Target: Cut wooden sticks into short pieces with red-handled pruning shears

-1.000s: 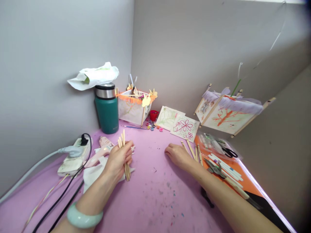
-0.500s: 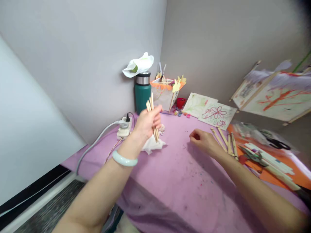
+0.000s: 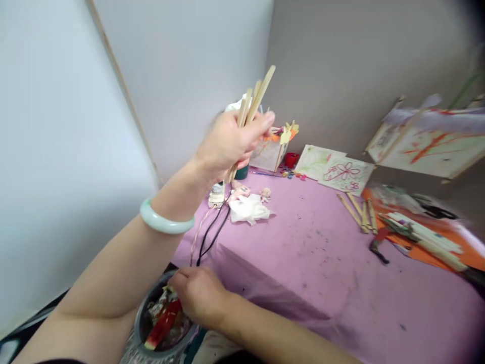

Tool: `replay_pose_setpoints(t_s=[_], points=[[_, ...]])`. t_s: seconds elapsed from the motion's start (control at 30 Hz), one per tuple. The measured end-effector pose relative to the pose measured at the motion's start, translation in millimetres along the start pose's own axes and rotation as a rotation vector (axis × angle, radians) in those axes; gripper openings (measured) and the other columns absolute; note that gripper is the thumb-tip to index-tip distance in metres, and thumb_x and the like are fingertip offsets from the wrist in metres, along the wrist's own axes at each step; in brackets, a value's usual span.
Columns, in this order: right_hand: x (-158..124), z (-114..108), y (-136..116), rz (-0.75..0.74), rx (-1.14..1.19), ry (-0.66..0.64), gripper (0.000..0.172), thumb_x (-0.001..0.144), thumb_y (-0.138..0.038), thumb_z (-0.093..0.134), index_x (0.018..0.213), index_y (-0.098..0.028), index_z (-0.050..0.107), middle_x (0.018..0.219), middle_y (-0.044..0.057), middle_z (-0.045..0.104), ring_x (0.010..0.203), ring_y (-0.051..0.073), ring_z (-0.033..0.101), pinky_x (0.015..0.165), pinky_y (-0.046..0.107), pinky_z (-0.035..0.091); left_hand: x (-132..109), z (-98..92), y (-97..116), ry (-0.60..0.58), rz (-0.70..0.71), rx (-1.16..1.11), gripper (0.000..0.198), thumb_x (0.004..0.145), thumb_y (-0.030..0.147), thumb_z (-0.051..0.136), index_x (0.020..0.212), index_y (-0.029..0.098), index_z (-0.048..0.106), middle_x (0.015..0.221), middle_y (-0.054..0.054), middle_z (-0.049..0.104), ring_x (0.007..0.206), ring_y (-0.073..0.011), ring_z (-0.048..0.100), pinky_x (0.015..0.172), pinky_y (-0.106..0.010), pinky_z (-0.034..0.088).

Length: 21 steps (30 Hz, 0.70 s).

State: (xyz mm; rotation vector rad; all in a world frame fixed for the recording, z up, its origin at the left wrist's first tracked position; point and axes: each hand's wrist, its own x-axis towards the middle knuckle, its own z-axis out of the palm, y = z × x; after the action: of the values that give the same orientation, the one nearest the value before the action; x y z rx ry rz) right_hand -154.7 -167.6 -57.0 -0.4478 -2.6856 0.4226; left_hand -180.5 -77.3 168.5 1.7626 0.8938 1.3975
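Observation:
My left hand (image 3: 223, 141), with a pale green bangle (image 3: 166, 222) on its wrist, is closed around a bundle of thin wooden sticks (image 3: 261, 96). They slant upright above the table's left part, in front of a bottle that is mostly hidden. Low in the view, my right hand (image 3: 202, 296) is over the edge of a grey bin (image 3: 137, 323), its fingers pinched together. What they hold, if anything, is hidden. Inside the bin lie a long red piece (image 3: 164, 323) with a pale end and crumpled waste. Crumpled white tissue (image 3: 250, 210) rests on the table below my left hand.
Short wooden sticks (image 3: 366, 215) lie on the purple tablecloth (image 3: 288, 242), beside an orange sheet (image 3: 367, 194) bearing tools and bags. Drawn cards (image 3: 346, 174), a red cup (image 3: 291, 160) and a paper lantern (image 3: 435, 144) are farther back. Cables (image 3: 212, 237) hang over the table's left edge.
My left hand has risen and come closer with the sticks. My right hand has moved from above the table down and left to the bin, which has come into view.

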Motion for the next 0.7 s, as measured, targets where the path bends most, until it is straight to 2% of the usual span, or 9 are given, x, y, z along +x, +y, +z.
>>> replay_pose_setpoints(t_s=[0.13, 0.23, 0.33, 0.4, 0.47, 0.5, 0.53, 0.6, 0.7], points=[[-36.1, -46.6, 31.3, -0.067, -0.141, 0.238, 0.022, 0.083, -0.017, 0.045, 0.101, -0.018, 0.058, 0.081, 0.002, 0.063, 0.069, 0.014, 0.056, 0.057, 0.024, 0.041, -1.8, 6.9, -16.0, -0.023, -0.044, -0.02, 0.021, 0.087, 0.031, 0.052, 0.073, 0.015, 0.05, 0.045, 0.012, 0.021, 0.036, 0.0, 0.019, 0.036, -0.012, 0.019], [-72.3, -105.6, 91.2, -0.014, -0.273, 0.364, 0.029, 0.088, -0.015, 0.036, 0.106, -0.018, 0.059, 0.086, 0.005, 0.065, 0.077, 0.015, 0.057, 0.068, 0.026, 0.044, 2.9, 11.1, -31.7, 0.006, -0.114, -0.052, 0.022, 0.085, 0.033, 0.056, 0.073, 0.016, 0.05, 0.043, 0.012, 0.021, 0.035, -0.0008, 0.017, 0.034, -0.014, 0.017], [-103.7, -167.4, 165.6, 0.368, -0.39, 0.394, 0.035, 0.09, -0.018, 0.036, 0.119, -0.015, 0.055, 0.116, 0.013, 0.06, 0.107, 0.021, 0.053, 0.09, 0.033, 0.041, 7.9, 17.6, -41.1, 0.021, -0.189, -0.073, 0.022, 0.084, 0.035, 0.057, 0.074, 0.017, 0.05, 0.043, 0.012, 0.023, 0.035, -0.0014, 0.017, 0.032, -0.014, 0.017], [-119.4, -193.1, 198.1, 0.73, -0.412, 0.335, 0.05, 0.089, -0.031, 0.042, 0.133, -0.008, 0.042, 0.14, 0.02, 0.038, 0.128, 0.028, 0.036, 0.103, 0.042, 0.03, 10.0, 22.5, -42.7, 0.011, -0.205, -0.072, 0.022, 0.083, 0.035, 0.058, 0.074, 0.016, 0.051, 0.043, 0.012, 0.023, 0.035, -0.0016, 0.017, 0.032, -0.014, 0.018], [-128.3, -190.1, 200.0, 0.942, -0.35, 0.18, 0.065, 0.088, -0.043, 0.043, 0.138, -0.001, 0.033, 0.145, 0.025, 0.026, 0.134, 0.033, 0.025, 0.106, 0.047, 0.023, 12.1, 27.0, -42.1, -0.014, -0.203, -0.068, 0.023, 0.082, 0.035, 0.059, 0.073, 0.016, 0.051, 0.043, 0.011, 0.024, 0.035, -0.0019, 0.018, 0.032, -0.014, 0.02], [-129.2, -175.6, 188.1, 0.943, -0.319, 0.125, 0.069, 0.086, -0.046, 0.047, 0.136, 0.001, 0.036, 0.143, 0.027, 0.03, 0.133, 0.035, 0.027, 0.106, 0.047, 0.024, 13.4, 29.0, -41.8, -0.027, -0.201, -0.067, 0.023, 0.082, 0.035, 0.059, 0.072, 0.016, 0.051, 0.043, 0.011, 0.024, 0.036, -0.002, 0.018, 0.032, -0.014, 0.02], [-127.3, -153.3, 168.8, 0.891, -0.293, 0.085, 0.074, 0.08, -0.052, 0.054, 0.134, -0.003, 0.04, 0.142, 0.024, 0.034, 0.132, 0.034, 0.03, 0.106, 0.045, 0.027, 15.0, 30.8, -41.6, -0.037, -0.203, -0.066, 0.023, 0.082, 0.035, 0.059, 0.072, 0.017, 0.051, 0.043, 0.011, 0.024, 0.036, -0.0021, 0.018, 0.032, -0.014, 0.02], [-116.0, -96.2, 116.7, 0.423, -0.265, 0.034, 0.072, 0.077, -0.054, 0.057, 0.133, -0.011, 0.044, 0.143, 0.018, 0.035, 0.131, 0.031, 0.032, 0.103, 0.041, 0.032, 18.4, 34.0, -42.5, -0.042, -0.212, -0.069, 0.023, 0.082, 0.037, 0.059, 0.073, 0.017, 0.051, 0.044, 0.011, 0.024, 0.036, -0.0021, 0.018, 0.033, -0.014, 0.02], [-89.6, -35.2, 48.9, -0.36, -0.324, 0.024, 0.031, 0.086, -0.03, 0.051, 0.116, -0.025, 0.059, 0.141, -0.004, 0.042, 0.133, 0.01, 0.028, 0.1, 0.022, 0.034, 21.0, 36.8, -45.7, -0.052, -0.226, -0.063, 0.024, 0.081, 0.039, 0.059, 0.074, 0.017, 0.052, 0.045, 0.011, 0.022, 0.036, -0.0021, 0.017, 0.033, -0.014, 0.019]])
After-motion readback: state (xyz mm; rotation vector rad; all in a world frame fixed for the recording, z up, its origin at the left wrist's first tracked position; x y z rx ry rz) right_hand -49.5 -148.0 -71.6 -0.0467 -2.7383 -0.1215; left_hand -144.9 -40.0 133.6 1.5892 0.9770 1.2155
